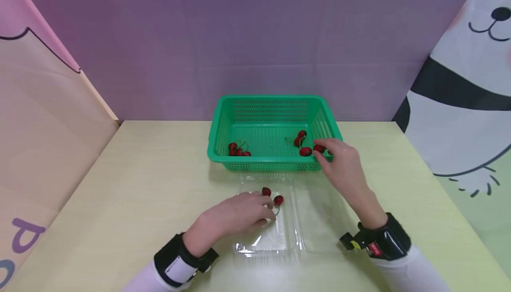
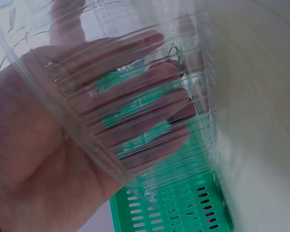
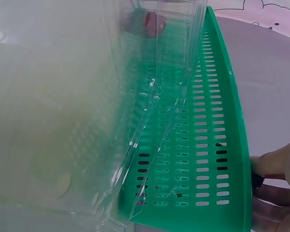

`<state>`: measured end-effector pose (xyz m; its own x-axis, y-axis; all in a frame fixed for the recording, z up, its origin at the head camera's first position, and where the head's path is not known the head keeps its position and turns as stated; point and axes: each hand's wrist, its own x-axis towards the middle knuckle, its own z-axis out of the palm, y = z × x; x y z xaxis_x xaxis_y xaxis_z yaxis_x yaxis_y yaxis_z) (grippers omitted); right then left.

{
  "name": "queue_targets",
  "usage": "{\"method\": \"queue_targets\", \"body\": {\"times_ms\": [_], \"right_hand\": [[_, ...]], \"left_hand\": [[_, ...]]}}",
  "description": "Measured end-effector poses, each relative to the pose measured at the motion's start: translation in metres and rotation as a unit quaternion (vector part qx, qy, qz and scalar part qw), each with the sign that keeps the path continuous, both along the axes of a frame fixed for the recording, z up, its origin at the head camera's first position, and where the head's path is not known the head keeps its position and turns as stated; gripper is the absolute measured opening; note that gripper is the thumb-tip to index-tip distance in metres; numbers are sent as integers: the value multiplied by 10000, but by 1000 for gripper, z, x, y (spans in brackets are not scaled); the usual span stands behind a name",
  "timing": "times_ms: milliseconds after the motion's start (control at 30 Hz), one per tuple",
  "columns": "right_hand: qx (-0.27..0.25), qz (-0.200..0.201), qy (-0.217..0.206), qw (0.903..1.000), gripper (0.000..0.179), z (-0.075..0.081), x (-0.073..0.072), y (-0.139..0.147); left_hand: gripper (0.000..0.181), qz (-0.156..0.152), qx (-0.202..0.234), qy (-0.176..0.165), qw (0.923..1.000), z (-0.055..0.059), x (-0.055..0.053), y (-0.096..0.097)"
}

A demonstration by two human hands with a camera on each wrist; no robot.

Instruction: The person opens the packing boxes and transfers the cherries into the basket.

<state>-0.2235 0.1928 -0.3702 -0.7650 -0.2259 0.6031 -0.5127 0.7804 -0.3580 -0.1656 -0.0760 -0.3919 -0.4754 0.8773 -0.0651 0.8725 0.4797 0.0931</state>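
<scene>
My right hand (image 1: 342,163) reaches over the front right corner of the green basket (image 1: 275,159) and pinches a red cherry (image 1: 319,148) between thumb and fingers. The same dark cherry (image 3: 257,181) shows between the fingertips in the right wrist view. Beside it in the basket lies another cherry (image 1: 305,151). My left hand (image 1: 239,212) is in the clear plastic clamshell box (image 1: 275,241), its fingers loosely extended by a cherry with a stem (image 1: 278,200). A second cherry (image 1: 266,191) lies just behind. Through the box wall, the left wrist view shows these fingers (image 2: 150,113) spread and straight.
More cherries (image 1: 239,152) sit at the basket's left front, and a stemmed pair (image 1: 300,138) toward its right. The box's transparent lid (image 1: 323,221) lies opened out to the right on the pale wooden table (image 1: 167,181). A purple cloth (image 1: 255,34) hangs behind the basket.
</scene>
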Motion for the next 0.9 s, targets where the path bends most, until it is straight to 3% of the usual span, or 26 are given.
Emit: {"method": "queue_targets", "body": {"times_ms": [300, 500, 900], "right_hand": [[342, -194, -163, 9991, 22, 0, 1, 0], [356, -217, -226, 9989, 19, 1, 2, -1], [465, -299, -409, 9976, 14, -2, 2, -2]], "left_hand": [[12, 33, -27, -88, 10000, 0, 1, 3], [10, 249, -115, -139, 9995, 0, 3, 3], [12, 277, -144, -76, 9995, -7, 1, 1]]}}
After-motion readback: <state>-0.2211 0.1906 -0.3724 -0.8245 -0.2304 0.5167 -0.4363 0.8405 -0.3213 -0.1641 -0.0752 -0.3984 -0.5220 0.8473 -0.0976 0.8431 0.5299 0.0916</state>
